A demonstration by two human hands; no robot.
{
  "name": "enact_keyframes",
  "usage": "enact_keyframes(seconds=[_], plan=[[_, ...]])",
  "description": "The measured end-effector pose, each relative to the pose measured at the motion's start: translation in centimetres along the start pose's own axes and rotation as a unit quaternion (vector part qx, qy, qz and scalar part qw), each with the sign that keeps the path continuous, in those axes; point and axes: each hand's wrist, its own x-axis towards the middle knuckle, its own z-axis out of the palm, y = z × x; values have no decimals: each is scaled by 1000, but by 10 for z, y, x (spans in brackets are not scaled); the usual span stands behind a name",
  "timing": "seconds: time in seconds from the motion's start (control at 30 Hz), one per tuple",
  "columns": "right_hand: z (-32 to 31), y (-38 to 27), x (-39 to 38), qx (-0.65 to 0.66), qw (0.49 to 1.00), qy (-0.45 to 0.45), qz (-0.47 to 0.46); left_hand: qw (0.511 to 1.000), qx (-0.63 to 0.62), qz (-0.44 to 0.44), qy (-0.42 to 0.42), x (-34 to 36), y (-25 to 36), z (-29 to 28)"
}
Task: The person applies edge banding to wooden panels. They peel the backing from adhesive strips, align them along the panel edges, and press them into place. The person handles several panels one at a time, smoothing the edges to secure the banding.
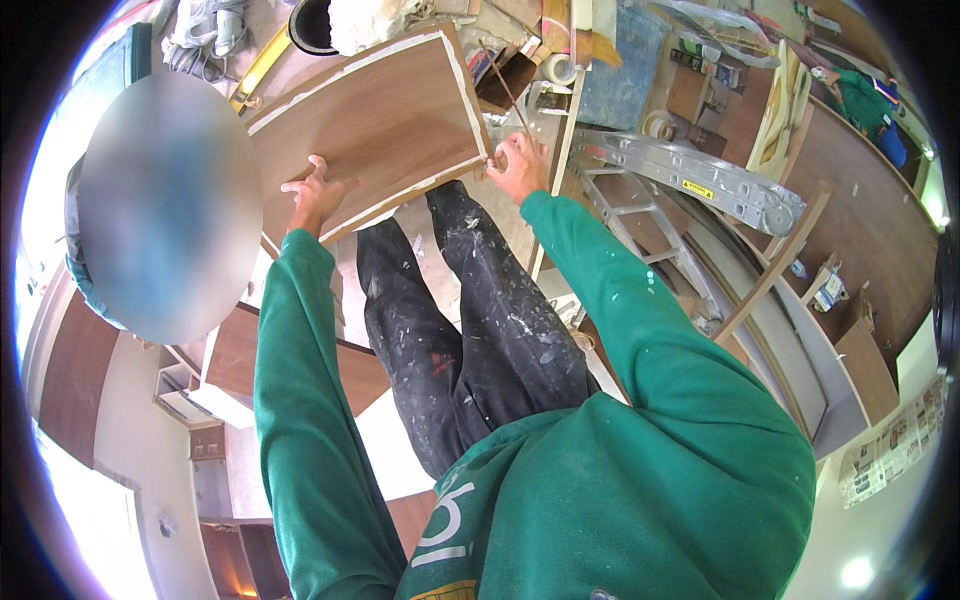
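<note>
A brown wood-grain panel [385, 115] with a pale border along its edges lies before my legs. My left hand [318, 195] rests over the panel's near left part with its fingers spread, holding nothing. At the panel's near right corner, my right hand [520, 168] is closed, its thumb and fingers curled together. From its fingers a thin brown strip [505, 85] rises at a slant past the panel's right edge. The strip's lower end is hidden in the hand.
To the right lies an aluminium ladder [690, 170], beside a wooden batten [780, 260]. A yellow spirit level [265, 65] and a black bucket [312, 27] are beyond the panel. Another person [165, 210], blurred, is close at left. A blue board [622, 70] stands at the far right.
</note>
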Motion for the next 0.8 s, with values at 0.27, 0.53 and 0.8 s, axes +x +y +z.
enact_keyframes(seconds=[0.27, 0.53, 0.8], plan=[[12, -7, 1, 7, 1000, 5, -29, 1000, -8, 1, -15, -5, 5, -5], [15, -11, 4, -26, 997, -66, 1, 1000, -13, -7, -27, -8, 10, -9], [26, -13, 3, -114, 993, -40, 17, 999, -31, 6, -24, 5, -6, 0]])
